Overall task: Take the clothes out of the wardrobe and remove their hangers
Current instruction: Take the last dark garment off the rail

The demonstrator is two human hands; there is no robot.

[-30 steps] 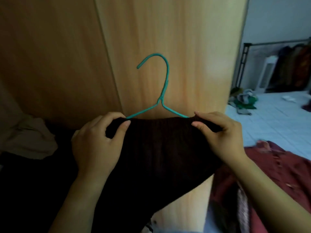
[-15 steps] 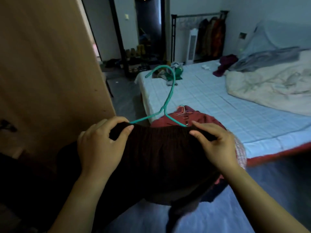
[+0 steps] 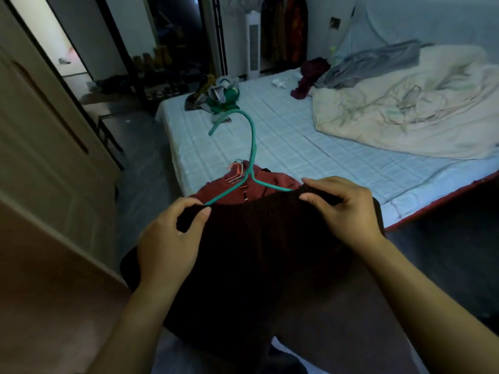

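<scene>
A dark brown knitted garment (image 3: 259, 255) hangs on a teal hanger (image 3: 252, 147), whose hook stands up above the cloth. My left hand (image 3: 170, 238) pinches the garment's top edge at the left shoulder. At the right shoulder my right hand (image 3: 345, 209) grips the same edge. The hanger's lower arms are hidden inside the cloth. Just behind it, a red garment (image 3: 235, 188) with pink hangers (image 3: 236, 172) lies on the bed corner.
A bed (image 3: 297, 141) with a pale checked sheet fills the right, with a cream duvet (image 3: 405, 103) and a small clothes pile (image 3: 218, 97). The wardrobe door (image 3: 40, 157) stands at left. A clothes rack (image 3: 283, 31) and white tower fan (image 3: 253, 47) are at the far wall.
The view has swung from the wardrobe door round to the bed. Both hands have kept their hold on the dark garment and carried it, on its hanger, over the bed corner.
</scene>
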